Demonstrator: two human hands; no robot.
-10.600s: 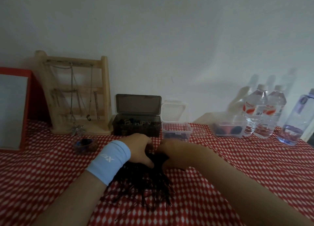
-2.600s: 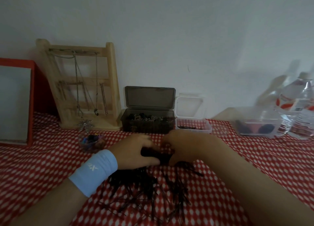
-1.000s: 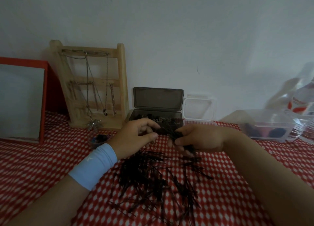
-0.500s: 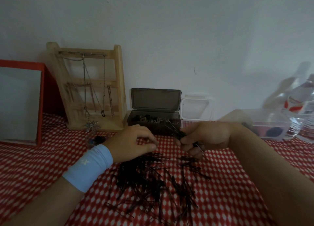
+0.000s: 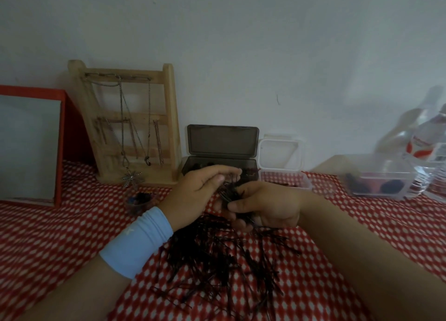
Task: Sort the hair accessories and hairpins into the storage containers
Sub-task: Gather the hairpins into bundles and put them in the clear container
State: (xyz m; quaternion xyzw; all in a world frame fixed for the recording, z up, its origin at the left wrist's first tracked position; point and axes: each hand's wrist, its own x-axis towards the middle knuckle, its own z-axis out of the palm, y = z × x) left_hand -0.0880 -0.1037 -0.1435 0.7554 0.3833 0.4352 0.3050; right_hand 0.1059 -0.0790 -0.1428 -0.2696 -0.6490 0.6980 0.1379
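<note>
Plain white wall (image 5: 265, 43) at the back, and the worktop (image 5: 391, 226) is covered in a red-and-white checked cloth (image 5: 48, 236). Along the wall from the left: a red-framed panel (image 5: 61, 139), a wooden stand (image 5: 169, 118) hung with chains, a dark box (image 5: 222, 141) with its lid up, a small clear container (image 5: 301, 179) also open, then a clear tub (image 5: 376, 178) and water bottles (image 5: 424, 151), kinda blurry. A small cup (image 5: 138, 200) sits in front of the stand. Big loose pile of hairpins (image 5: 217, 260) lies on the cloth near the person. Both hands hover just above it. The right hand (image 5: 268, 207) has its fingers clenched round a bunch of hairpins (image 5: 230, 192). The left hand (image 5: 195, 195), blue wristband (image 5: 137, 243) on that wrist, pinches the top of the same bunch.
</note>
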